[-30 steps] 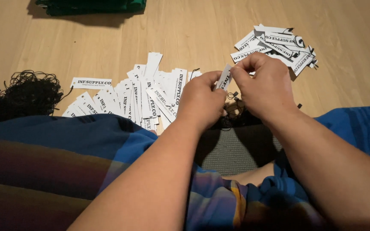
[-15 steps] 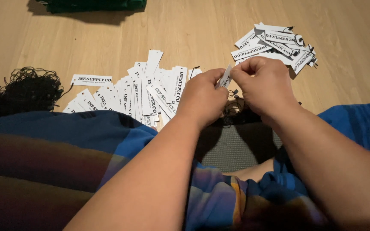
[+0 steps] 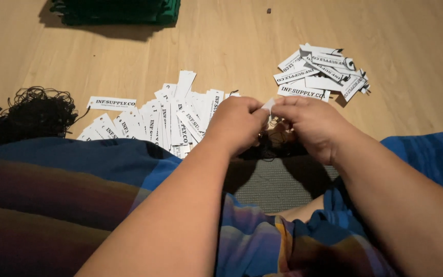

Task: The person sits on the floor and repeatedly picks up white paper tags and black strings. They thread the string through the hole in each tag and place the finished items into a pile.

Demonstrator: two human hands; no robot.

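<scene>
Your left hand [image 3: 238,123] and right hand [image 3: 311,125] meet just above your lap, the fingers of both pinched together on one small white paper tag [image 3: 268,105] held between them, with some dark string [image 3: 270,143] bunched just beneath. On the wooden floor [image 3: 232,46], a spread of loose white tags [image 3: 165,118] lies just left of your left hand. A smaller heap of tags [image 3: 321,72] sits beyond your right hand, a tangle of black string [image 3: 32,113] lies far left, and a green stack [image 3: 119,10] rests at the top edge.

A tangled heap of black string [image 3: 29,114] lay on the light wooden floor [image 3: 232,46]. A dark green folded stack [image 3: 116,10] sat well beyond it.
</scene>
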